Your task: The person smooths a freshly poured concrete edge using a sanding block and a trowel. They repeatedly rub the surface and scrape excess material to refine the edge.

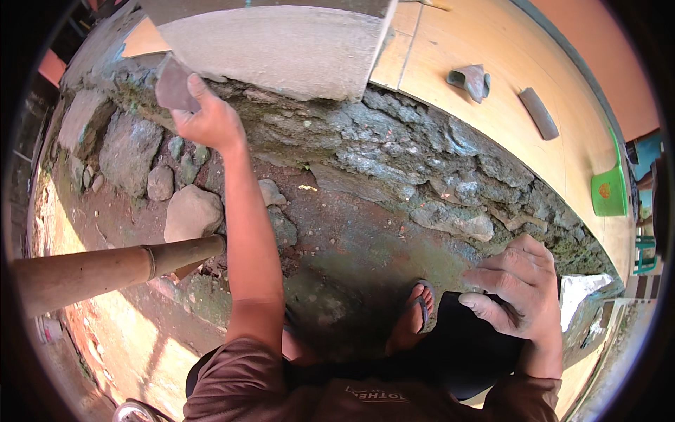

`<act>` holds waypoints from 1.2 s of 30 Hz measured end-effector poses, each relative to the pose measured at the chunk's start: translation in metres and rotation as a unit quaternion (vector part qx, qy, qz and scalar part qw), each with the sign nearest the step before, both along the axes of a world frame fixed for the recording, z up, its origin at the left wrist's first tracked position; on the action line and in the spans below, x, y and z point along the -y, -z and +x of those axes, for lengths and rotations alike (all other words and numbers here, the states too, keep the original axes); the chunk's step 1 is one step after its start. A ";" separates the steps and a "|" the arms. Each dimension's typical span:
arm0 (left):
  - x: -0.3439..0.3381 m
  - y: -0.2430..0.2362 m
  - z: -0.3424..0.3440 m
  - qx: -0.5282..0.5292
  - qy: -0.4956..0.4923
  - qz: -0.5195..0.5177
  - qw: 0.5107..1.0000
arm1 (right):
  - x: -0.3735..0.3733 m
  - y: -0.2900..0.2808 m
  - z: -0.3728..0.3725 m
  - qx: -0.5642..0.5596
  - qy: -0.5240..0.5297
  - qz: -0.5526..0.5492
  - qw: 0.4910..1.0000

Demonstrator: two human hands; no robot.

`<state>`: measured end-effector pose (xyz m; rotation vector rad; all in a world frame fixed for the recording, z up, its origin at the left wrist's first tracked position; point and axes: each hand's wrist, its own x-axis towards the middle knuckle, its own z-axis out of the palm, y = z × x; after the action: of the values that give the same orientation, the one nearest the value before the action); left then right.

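Observation:
My left hand (211, 121) reaches far forward, gripping a flat brownish-grey piece that looks like sandpaper (174, 86) between thumb and fingers. That piece is by the lower left corner of a large board (274, 53), whose face is pale and dusty with a darker band along its far part. My right hand (517, 285), coated in pale dust, hovers over my right knee. Its fingers are bent and stand apart from the thumb, with nothing visible between them.
A rough stone ledge (422, 169) edges the tiled floor (506, 42). On the tiles lie a curled grey piece (471, 82), a grey half-rolled strip (539, 112) and a green plastic scoop-like thing (609, 190). A bamboo pole (91, 278) juts in from the left, near loose rocks (193, 213).

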<state>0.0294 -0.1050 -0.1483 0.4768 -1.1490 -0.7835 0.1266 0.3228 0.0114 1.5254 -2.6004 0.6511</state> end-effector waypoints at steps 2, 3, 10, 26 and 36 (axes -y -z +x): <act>-0.012 0.014 -0.005 0.079 0.026 0.117 0.990 | 0.002 -0.005 0.007 0.000 0.000 0.006 1.000; -0.015 0.007 -0.013 -0.016 0.040 0.031 0.999 | 0.002 -0.005 0.010 -0.005 -0.003 0.005 1.000; -0.001 -0.053 -0.005 -0.053 0.077 -0.087 0.992 | -0.010 0.007 0.011 -0.005 0.040 0.029 0.999; 0.005 -0.048 -0.022 -0.111 0.029 -0.141 0.983 | -0.017 0.009 0.006 0.015 0.060 0.019 0.998; -0.013 -0.068 -0.005 0.020 0.011 -0.008 1.000 | -0.023 0.005 0.016 0.020 0.037 0.028 0.999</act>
<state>0.0247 -0.0917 -0.0805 0.4688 -1.1992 -0.7861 0.1430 0.3456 0.0067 1.4362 -2.7127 0.6136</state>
